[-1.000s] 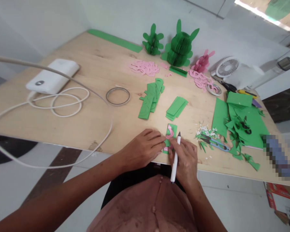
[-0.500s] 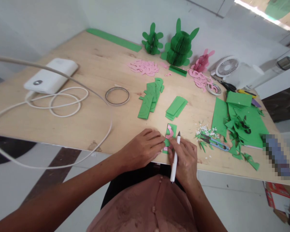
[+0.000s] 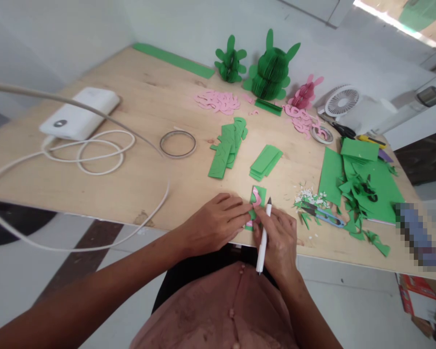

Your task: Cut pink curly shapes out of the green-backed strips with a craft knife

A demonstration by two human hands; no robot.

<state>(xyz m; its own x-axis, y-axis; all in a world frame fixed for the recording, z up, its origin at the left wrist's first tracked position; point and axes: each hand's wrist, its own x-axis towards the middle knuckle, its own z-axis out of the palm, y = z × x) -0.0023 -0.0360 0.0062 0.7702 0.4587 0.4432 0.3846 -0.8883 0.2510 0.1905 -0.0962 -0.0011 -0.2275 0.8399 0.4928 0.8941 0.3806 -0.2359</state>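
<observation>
At the table's front edge lies a green paper strip [image 3: 262, 192] with a curved pink paper piece [image 3: 256, 196] on top. My left hand [image 3: 218, 223] rests palm down, its fingertips on the strip's left side. My right hand [image 3: 278, 240] holds a white pen [image 3: 263, 247], dark tip pointing away from me, while its fingers touch the strip and the pink piece. Beyond the strip sits a small stack of green rectangles [image 3: 266, 161]. Cut green strips with drawn curves [image 3: 222, 155] lie further left. The lower part of the pink piece is partly hidden by my fingers.
Blue-handled snips [image 3: 329, 217] lie among paper scraps at right, near green sheets [image 3: 381, 189]. A tape ring [image 3: 178, 144] and a white power bank with its cable [image 3: 82, 114] are at left. Green paper figures [image 3: 271, 72], pink cutouts [image 3: 218, 102] and a fan [image 3: 343, 101] stand or lie behind.
My left fingertips have shifted slightly right, further over the green strip and the pink piece. My right hand and the pen stay nearly in place. The view has moved very slightly.
</observation>
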